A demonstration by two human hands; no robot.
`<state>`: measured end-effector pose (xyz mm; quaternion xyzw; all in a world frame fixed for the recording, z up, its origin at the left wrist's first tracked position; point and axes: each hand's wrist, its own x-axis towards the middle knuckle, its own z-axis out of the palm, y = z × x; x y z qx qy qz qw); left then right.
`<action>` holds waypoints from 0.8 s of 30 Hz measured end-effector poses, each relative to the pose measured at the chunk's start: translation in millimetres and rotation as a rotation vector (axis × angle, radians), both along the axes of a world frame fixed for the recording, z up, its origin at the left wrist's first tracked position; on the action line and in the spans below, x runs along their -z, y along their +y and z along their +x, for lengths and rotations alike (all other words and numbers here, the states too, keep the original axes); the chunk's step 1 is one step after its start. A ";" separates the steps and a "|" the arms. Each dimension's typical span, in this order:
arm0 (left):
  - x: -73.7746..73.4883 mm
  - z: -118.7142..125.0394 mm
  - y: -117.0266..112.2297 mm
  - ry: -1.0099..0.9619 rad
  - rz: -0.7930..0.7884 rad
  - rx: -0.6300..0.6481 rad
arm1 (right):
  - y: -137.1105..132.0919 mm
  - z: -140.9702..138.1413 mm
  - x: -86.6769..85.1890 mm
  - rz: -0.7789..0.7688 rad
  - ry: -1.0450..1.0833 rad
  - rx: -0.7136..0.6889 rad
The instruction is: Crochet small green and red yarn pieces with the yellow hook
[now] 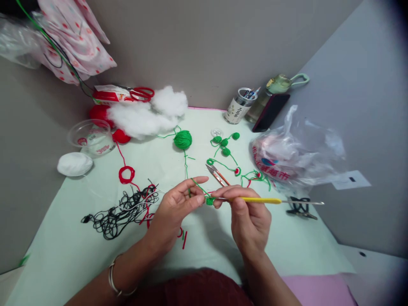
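Note:
A yellow-handled crochet hook (259,200) lies across the fingers of my right hand (250,214), gripped between thumb and fingers. Its left end meets a small piece of green crochet (209,200). My left hand (180,204) pinches that piece at its left edge, and green yarn (200,186) runs over a raised left finger. From there the strand leads back to a green yarn ball (182,139). Just beyond my hands lie thread snips (217,174) with orange handles. Small green crocheted balls (225,143) and red-and-green bits (237,171) rest farther back.
Tangled black yarn (111,219) spreads at left, near a white yarn ball (75,164) and a clear plastic tub (97,142). White stuffing (143,117) and red scissors (142,94) are at the back. On the right stand a pen can (237,108), a phone (270,112) and a plastic bag (287,153).

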<state>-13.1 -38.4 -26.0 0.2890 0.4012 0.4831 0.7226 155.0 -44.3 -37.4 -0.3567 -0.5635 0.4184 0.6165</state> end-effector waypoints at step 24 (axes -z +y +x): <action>6.8 5.7 -0.9 0.029 0.007 -0.099 | -5.9 1.8 -4.7 0.367 -0.495 0.092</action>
